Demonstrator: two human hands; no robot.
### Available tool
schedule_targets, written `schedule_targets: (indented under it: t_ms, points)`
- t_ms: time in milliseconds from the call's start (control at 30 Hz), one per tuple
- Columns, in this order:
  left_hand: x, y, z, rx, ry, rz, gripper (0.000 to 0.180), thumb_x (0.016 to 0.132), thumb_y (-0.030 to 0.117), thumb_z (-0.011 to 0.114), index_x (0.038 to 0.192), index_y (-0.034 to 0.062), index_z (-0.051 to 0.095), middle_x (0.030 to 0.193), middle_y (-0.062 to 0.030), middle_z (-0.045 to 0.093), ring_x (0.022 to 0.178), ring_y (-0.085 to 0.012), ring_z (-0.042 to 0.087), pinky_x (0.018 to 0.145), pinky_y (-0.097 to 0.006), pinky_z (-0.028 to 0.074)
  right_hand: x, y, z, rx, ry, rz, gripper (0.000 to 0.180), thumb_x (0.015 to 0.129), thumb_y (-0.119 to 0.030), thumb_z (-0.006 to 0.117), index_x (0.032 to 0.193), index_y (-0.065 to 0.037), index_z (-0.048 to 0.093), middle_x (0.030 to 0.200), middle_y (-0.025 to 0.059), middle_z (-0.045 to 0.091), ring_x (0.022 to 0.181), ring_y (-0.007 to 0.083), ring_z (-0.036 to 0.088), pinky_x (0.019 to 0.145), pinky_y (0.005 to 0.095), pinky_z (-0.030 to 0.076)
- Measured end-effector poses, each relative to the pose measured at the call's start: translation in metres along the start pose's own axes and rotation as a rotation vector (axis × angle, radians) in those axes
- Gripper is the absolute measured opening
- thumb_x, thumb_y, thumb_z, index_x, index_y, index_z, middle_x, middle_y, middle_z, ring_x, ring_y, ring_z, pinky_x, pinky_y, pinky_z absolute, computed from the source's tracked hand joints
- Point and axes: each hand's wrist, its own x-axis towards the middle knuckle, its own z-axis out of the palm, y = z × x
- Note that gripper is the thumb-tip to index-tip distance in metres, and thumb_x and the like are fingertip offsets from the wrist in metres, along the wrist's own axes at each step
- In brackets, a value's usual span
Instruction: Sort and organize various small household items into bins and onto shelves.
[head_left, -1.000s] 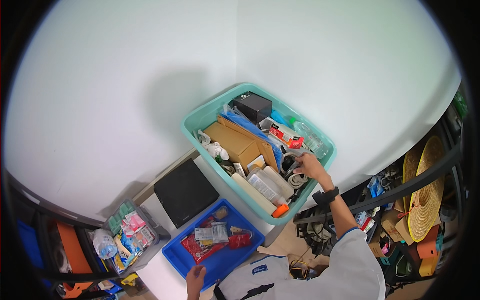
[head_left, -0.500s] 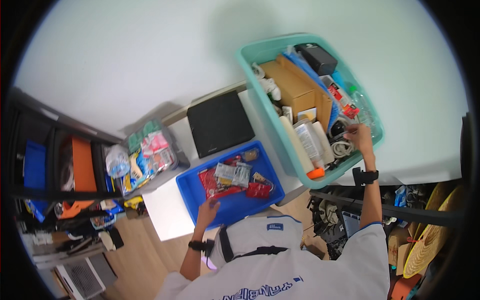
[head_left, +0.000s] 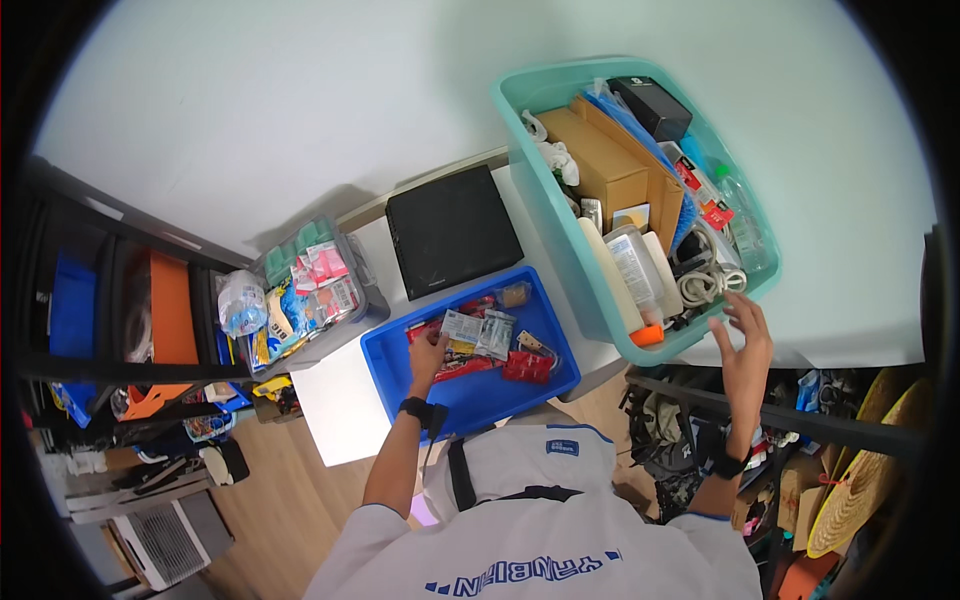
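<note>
My left hand [head_left: 428, 362] reaches into a shallow blue tray [head_left: 476, 406], its fingers curled down at the left end of the packets. Red packets [head_left: 527, 367] and silvery-white sachets [head_left: 495, 334] lie heaped there; what the fingertips hold is hidden. At the near right rim of a large teal bin [head_left: 560, 235], my right hand [head_left: 745, 352] is raised, fingers spread and nothing in them. Closest to it in the bin are a coiled white cable [head_left: 700, 290] and a white bottle with an orange cap [head_left: 647, 335].
Also in the bin are a cardboard box [head_left: 600, 165], a black box [head_left: 650, 107] and a clear plastic bottle [head_left: 738, 215]. A black flat case [head_left: 455, 230] lies behind the tray. To the left stands a clear container [head_left: 350, 325] full of packets. Dark shelving flanks both sides.
My right hand has come out of the bin, away from the cable, and its fingers have spread. My left hand has moved from the tray's near edge forward onto the packets.
</note>
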Motion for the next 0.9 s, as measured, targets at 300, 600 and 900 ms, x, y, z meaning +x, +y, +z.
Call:
schedule_targets:
  t_ms: [300,600,900]
  points:
    - [0.02,0.003,0.007,-0.083,0.018,-0.068,0.031,0.083,0.024,0.085,0.104,0.0015,0.079,0.088,-0.0148,0.078,0.074,-0.0235,0.076,0.072,-0.037,0.059,-0.076,-0.035,-0.019,-0.047,0.029,0.169,0.038,0.09,-0.009,0.077,0.125,0.001,0.068,0.132,0.0164,0.065,0.102,0.0307,0.07,0.089,0.0406,0.056]
    - [-0.046,0.086,-0.091,-0.221,0.182,0.489,0.01,0.087,0.005,0.078,0.097,0.002,0.078,0.089,-0.0129,0.076,0.071,-0.0254,0.072,0.073,-0.032,0.057,-0.099,-0.091,0.032,0.267,-0.128,0.131,0.037,0.088,-0.001,0.076,0.124,0.001,0.069,0.125,0.0154,0.068,0.094,0.0241,0.072,0.08,0.0335,0.059]
    - [-0.157,0.145,-0.231,-0.094,0.337,1.228,0.022,0.075,-0.003,0.081,0.095,0.0031,0.08,0.099,-0.011,0.074,0.065,-0.0201,0.071,0.055,-0.027,0.056,-0.101,-0.183,0.11,1.044,-0.774,0.367,0.036,0.108,-0.021,0.058,0.134,0.004,0.062,0.112,0.0139,0.074,0.092,0.0183,0.073,0.079,0.0291,0.059]
